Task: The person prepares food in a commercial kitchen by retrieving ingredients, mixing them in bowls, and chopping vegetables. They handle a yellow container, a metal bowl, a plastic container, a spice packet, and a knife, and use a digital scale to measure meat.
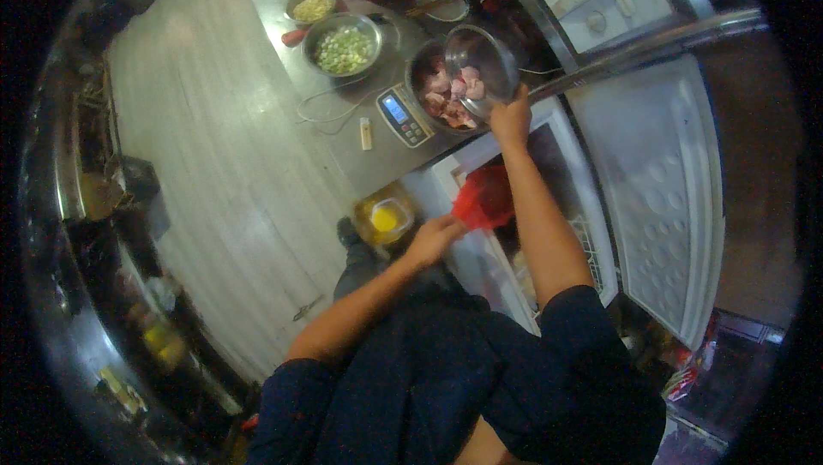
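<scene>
My right hand [512,123] grips the rim of a steel bowl [492,57], tipped on its side with a few pale pink meat pieces [469,83] in it. Under its mouth stands a larger metal bowl [421,105] holding raw meat chunks [443,102]. That bowl appears to rest on a digital kitchen scale [406,119] with a lit display. A red plastic bag [483,198] hangs from my left hand [437,238], over the edge of an open chest freezer [508,259]. The bag's contents cannot be made out.
Left along the steel counter [347,159] are a bowl of chopped green onion [343,47], a smaller bowl of chopped pale pieces [313,7] and a lighter [366,134]. The freezer lid [649,208] stands raised at right. A container with something yellow [384,215] sits near my foot.
</scene>
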Demonstrator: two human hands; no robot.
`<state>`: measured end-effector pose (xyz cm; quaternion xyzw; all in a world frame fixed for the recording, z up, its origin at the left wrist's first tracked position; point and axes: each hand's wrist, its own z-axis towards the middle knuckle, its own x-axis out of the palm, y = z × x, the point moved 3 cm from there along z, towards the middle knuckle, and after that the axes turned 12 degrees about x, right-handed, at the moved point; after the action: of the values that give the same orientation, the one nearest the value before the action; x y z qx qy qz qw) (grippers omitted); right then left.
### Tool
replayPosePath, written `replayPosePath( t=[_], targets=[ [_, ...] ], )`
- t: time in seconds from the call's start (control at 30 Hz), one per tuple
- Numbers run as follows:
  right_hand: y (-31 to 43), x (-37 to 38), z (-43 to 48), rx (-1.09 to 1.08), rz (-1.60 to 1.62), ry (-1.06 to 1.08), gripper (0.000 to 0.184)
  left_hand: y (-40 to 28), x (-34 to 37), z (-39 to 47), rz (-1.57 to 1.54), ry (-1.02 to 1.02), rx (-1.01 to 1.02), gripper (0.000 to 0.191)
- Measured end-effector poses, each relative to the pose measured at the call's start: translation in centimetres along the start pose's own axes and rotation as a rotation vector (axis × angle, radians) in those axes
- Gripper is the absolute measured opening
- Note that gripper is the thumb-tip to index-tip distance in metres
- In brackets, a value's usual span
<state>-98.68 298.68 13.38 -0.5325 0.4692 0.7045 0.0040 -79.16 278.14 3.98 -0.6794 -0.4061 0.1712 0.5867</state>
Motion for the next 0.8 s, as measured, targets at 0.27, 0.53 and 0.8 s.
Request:
replayPosePath(
  t=[0.27, 0.53, 0.8],
  targets=[
    [-0.7, -0.4, 0.4, -0.013, 0.091, -0.065, 0.056, 0.1, 0.0, 0.3, -0.032, -0.003, -0.025, 0.028],
    [-2.3, -0.7, 1.7, 0.182, 0.196, -0.008, 0.059, 1.4, 0.2, 0.3, -0.077, -0.033, -0.068, 0.042],
    [-2.0, -1.5, 0.5, 0.497, 0.766, 0.188, 0.063, -0.9, 0.1, -0.5, -0.074, -0.060, -0.064, 0.045]
  ],
)
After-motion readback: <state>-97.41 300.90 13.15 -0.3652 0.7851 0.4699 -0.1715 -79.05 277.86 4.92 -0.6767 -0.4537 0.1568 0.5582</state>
